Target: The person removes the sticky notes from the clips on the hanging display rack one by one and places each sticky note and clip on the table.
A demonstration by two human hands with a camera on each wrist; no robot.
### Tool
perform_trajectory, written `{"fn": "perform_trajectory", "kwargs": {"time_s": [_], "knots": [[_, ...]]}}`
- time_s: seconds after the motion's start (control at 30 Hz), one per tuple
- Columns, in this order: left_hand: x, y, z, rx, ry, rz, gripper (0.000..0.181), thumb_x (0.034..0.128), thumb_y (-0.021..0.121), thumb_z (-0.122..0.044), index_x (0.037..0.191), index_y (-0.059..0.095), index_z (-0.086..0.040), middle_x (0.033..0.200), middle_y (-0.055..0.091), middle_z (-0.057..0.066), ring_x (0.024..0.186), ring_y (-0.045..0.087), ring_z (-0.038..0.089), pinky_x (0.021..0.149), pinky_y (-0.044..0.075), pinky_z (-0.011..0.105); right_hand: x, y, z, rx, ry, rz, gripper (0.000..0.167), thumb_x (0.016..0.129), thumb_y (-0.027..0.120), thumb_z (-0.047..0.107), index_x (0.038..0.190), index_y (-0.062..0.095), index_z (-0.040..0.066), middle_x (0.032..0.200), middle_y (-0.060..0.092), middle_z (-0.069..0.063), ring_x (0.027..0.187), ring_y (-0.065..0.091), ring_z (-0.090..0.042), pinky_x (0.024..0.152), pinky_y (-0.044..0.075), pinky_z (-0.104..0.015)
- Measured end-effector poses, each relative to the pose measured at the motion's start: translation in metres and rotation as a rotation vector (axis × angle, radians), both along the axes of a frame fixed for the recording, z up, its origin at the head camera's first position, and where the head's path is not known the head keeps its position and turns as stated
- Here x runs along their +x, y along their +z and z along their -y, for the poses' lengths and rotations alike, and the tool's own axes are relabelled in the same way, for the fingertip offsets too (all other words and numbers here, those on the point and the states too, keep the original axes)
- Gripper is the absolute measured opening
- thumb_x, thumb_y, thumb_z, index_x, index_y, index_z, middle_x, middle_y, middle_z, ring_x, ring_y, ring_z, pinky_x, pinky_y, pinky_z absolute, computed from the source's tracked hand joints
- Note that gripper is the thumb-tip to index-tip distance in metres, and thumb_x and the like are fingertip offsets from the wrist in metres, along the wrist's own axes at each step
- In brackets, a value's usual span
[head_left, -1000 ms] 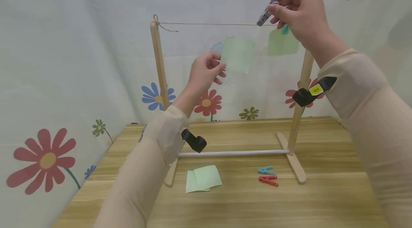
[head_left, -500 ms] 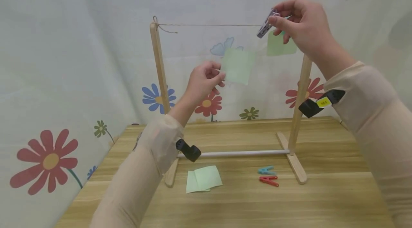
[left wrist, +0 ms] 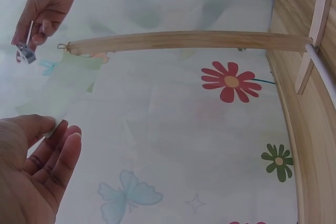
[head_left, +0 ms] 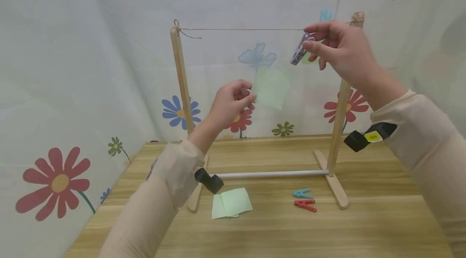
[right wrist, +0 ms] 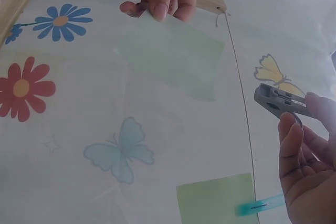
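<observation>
My left hand (head_left: 234, 102) pinches a pale green paper square (head_left: 272, 88) by its left edge, below the string (head_left: 236, 29). Higher and to the right, my right hand (head_left: 340, 47) pinches a grey-purple clothespin (head_left: 301, 49) between thumb and fingers. In the right wrist view the clothespin (right wrist: 278, 100) lies to the right of the string, apart from the paper (right wrist: 178, 56). Another green square (right wrist: 215, 200) hangs on the string by a teal clip (right wrist: 260, 204); in the head view my right hand covers most of that square.
The string runs between two wooden posts (head_left: 181, 76), joined low down by a white rod (head_left: 273, 174). On the wooden table (head_left: 309, 233) lie overlapping green papers (head_left: 236, 202), a blue clothespin (head_left: 303, 193) and a red clothespin (head_left: 305, 204). A flowered cloth hangs behind.
Both hands have moved down, carrying the paper and the grey-purple clothespin. The clothespin has passed from in front of the string to below it.
</observation>
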State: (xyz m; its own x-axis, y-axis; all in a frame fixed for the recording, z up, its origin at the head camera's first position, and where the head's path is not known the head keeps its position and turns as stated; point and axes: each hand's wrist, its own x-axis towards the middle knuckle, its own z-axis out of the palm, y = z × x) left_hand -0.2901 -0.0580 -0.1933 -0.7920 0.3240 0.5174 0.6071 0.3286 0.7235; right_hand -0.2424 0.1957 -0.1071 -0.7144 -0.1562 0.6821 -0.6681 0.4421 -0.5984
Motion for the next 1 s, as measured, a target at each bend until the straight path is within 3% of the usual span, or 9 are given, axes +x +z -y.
{"fn": "perform_trajectory", "kwargs": {"time_s": [0.23,0.4,0.47,0.77,1.0], "knots": [[0.003,-0.01,0.003,-0.008,-0.028,0.015,0.026,0.0914,0.064,-0.01,0.115,0.061,-0.001,0.09,0.067,0.021,0.073,0.07,0.028,0.067,0.061,0.038,0.006,-0.015,-0.003,0.038,-0.01,0.013,0.032,0.092,0.065,0.019,0.12,0.061,0.005,0.083,0.066,0.015,0.063,0.06,-0.005,0.053,0.049,-0.014],[0.005,-0.019,0.006,-0.015,-0.038,0.07,0.025,0.0923,0.064,-0.014,0.116,0.061,-0.005,0.084,0.068,0.017,0.055,0.064,0.014,0.047,0.053,0.025,0.007,-0.026,-0.006,0.006,0.039,0.047,0.026,0.091,0.066,0.014,0.116,0.063,0.008,0.081,0.068,0.012,0.061,0.059,-0.006,0.052,0.048,-0.016],[0.005,-0.023,0.007,-0.02,-0.04,0.09,0.026,0.0925,0.063,-0.014,0.117,0.061,-0.007,0.082,0.068,0.015,0.052,0.061,0.012,0.044,0.049,0.022,0.008,-0.03,-0.008,-0.006,0.052,0.07,0.026,0.09,0.066,0.013,0.115,0.063,0.009,0.082,0.068,0.011,0.06,0.059,-0.007,0.052,0.048,-0.017],[0.004,-0.04,0.016,-0.012,-0.081,0.07,0.026,0.0919,0.063,-0.008,0.116,0.06,0.001,0.087,0.068,0.02,0.063,0.063,0.01,0.051,0.056,0.029,0.01,-0.051,-0.01,0.012,0.066,0.133,0.029,0.09,0.067,0.014,0.118,0.061,0.007,0.085,0.068,0.01,0.058,0.055,-0.011,0.052,0.048,-0.018],[0.009,-0.051,0.024,-0.034,-0.053,0.098,0.025,0.0915,0.064,-0.01,0.114,0.061,0.0,0.084,0.068,0.02,0.064,0.064,0.01,0.053,0.057,0.036,0.012,-0.066,-0.01,0.027,0.098,0.185,0.031,0.091,0.066,0.015,0.12,0.058,0.01,0.083,0.069,0.01,0.061,0.055,-0.011,0.047,0.046,-0.023]]}}
